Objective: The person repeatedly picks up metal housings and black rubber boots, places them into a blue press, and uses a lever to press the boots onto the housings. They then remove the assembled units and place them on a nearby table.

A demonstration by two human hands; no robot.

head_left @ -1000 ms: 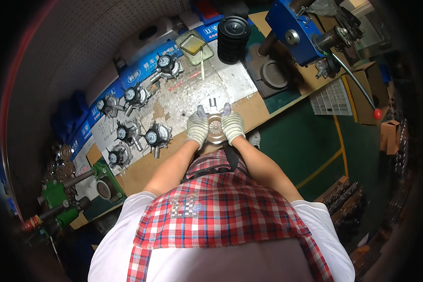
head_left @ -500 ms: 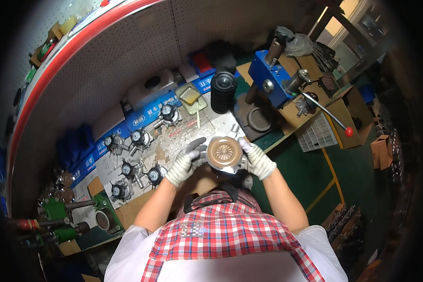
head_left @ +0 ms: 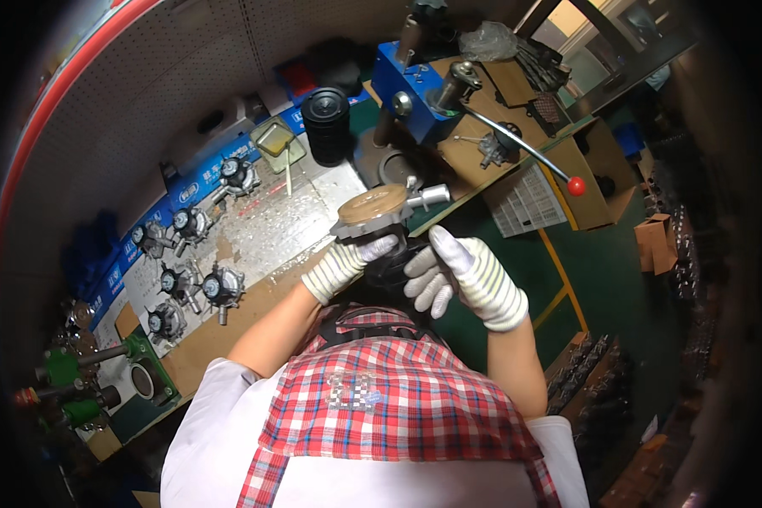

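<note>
My left hand (head_left: 353, 262), in a striped white glove, grips a metal pump-like part (head_left: 374, 208) from below. The part has a round brown top face and a silver pipe stub sticking out to the right; it is tilted, and its dark underside shows partly. My right hand (head_left: 466, 275), also gloved, is apart from the part, just to its lower right, with fingers spread and nothing in them. Several similar silver-and-black parts (head_left: 222, 286) lie on the bench to the left.
A blue hand press (head_left: 419, 89) with a red-knobbed lever (head_left: 575, 185) stands at the back right. A black cylinder (head_left: 327, 127) and a small tray with yellowish stuff (head_left: 273, 135) and a brush sit behind. A green fixture (head_left: 148, 377) stands at left; cardboard boxes (head_left: 654, 243) are right.
The pump-like part was held between both hands, face up toward me. Now it is tilted and turned, its pipe showing. My right hand has come off it; the view has shifted rightward.
</note>
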